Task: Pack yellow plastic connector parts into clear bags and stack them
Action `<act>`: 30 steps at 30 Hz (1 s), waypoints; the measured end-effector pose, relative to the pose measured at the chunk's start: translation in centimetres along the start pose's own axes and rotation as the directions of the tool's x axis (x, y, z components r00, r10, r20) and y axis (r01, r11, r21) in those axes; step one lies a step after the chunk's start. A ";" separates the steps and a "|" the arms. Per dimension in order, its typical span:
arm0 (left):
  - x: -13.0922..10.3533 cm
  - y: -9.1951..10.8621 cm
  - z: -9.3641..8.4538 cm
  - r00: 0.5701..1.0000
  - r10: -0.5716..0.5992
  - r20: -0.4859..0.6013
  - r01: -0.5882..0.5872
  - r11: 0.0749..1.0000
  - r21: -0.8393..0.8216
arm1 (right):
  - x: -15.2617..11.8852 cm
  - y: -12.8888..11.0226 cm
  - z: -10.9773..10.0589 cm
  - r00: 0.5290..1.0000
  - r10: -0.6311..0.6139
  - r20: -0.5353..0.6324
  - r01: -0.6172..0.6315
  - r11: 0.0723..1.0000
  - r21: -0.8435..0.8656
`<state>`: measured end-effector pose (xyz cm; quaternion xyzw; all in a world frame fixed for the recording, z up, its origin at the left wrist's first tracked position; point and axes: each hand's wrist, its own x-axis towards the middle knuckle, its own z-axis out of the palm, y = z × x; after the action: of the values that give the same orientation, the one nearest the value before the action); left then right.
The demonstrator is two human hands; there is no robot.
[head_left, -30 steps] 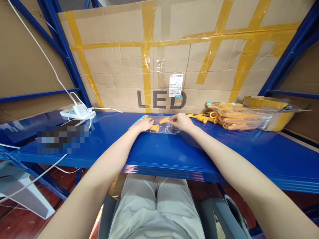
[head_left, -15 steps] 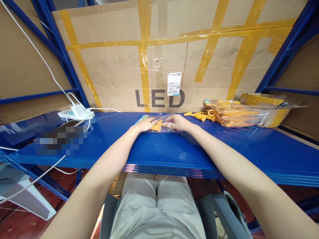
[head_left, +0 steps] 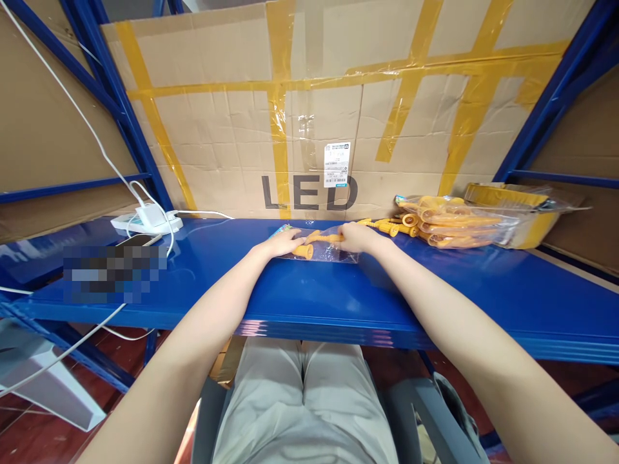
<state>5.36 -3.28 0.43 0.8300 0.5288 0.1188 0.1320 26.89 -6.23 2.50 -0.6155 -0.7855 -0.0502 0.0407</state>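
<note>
A clear plastic bag (head_left: pixel 333 255) with a colourful printed end lies flat on the blue shelf between my hands. My left hand (head_left: pixel 285 242) grips the bag's left part, its fingers beside a yellow-orange plastic tube-like piece (head_left: pixel 304 251). My right hand (head_left: pixel 356 238) is closed at the bag's right side, its fingertips on the end of a slim, bumpy yellow-orange plastic piece (head_left: pixel 325 238). Whether that slim piece lies fully inside the bag I cannot tell. Just past my right hand, several similar loose yellow-orange pieces (head_left: pixel 387 227) rest on the shelf.
Filled clear bags of yellow-orange pieces (head_left: pixel 459 222) are stacked at the right, beside an open, taped carton (head_left: pixel 529 225). A white power strip (head_left: pixel 145 221) with cables and a dark, blurred-out object (head_left: pixel 116 267) occupy the left. Taped cardboard (head_left: pixel 217 142) walls the back.
My right hand has shifted slightly right and looks more closed. More of the slim yellow-orange piece shows between my hands, and the bag lies flatter. My left hand has stayed almost in place.
</note>
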 end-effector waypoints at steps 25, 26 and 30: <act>1.9 -2.2 0.6 0.953 -0.254 -0.164 0.079 0.734 -0.674 | 2.8 -1.2 4.4 0.978 0.057 -0.200 0.110 0.674 0.730; 1.9 -2.2 0.6 0.950 -0.268 -0.162 0.079 0.706 -0.704 | 2.9 -1.3 4.5 0.978 0.065 -0.199 0.109 0.654 0.748; 1.9 -2.5 0.6 0.946 -0.287 -0.151 0.070 0.635 -0.770 | 2.9 -1.4 4.6 0.984 0.075 -0.161 0.090 0.572 0.816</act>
<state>4.25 -0.64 -0.87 0.6193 0.5238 0.4214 0.4056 24.84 -3.17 -1.78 -0.5162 -0.7150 0.2643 0.3905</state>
